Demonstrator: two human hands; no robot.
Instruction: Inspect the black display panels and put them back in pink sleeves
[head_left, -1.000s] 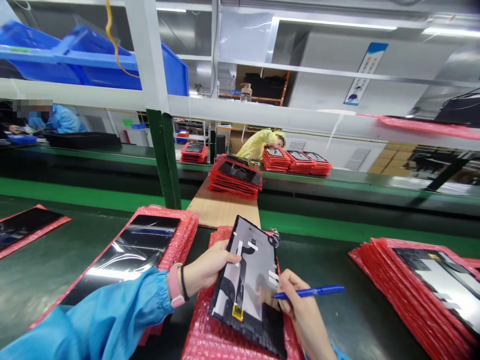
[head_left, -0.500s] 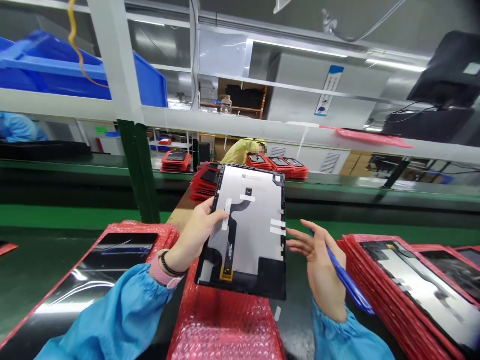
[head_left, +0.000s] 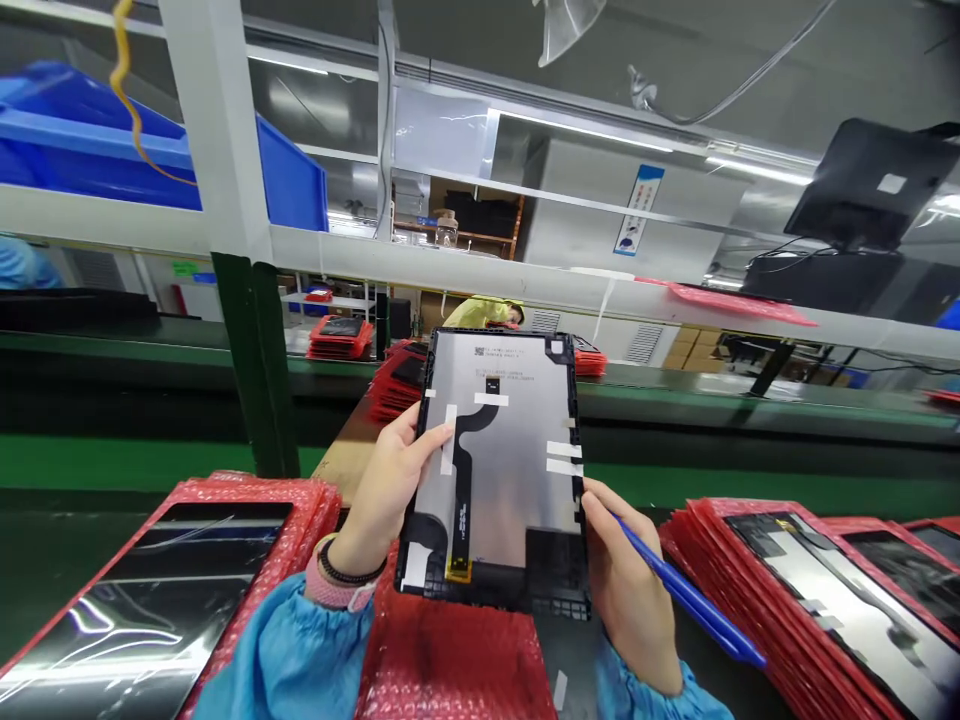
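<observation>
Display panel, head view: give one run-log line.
left hand: holds display panel by left edge | right hand: holds blue pen, touches panel's right edge | below: red bubble wrap

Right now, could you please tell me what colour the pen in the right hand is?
The pen is blue, best seen in the head view.

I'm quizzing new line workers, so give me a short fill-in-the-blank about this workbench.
The pen in the right hand is ____.
The left hand grips the ____ edge of the screen panel.
Strips of ____ tape lie across the panel's back.
Below the panel lies ____ bubble wrap.

blue; left; white; red
</observation>
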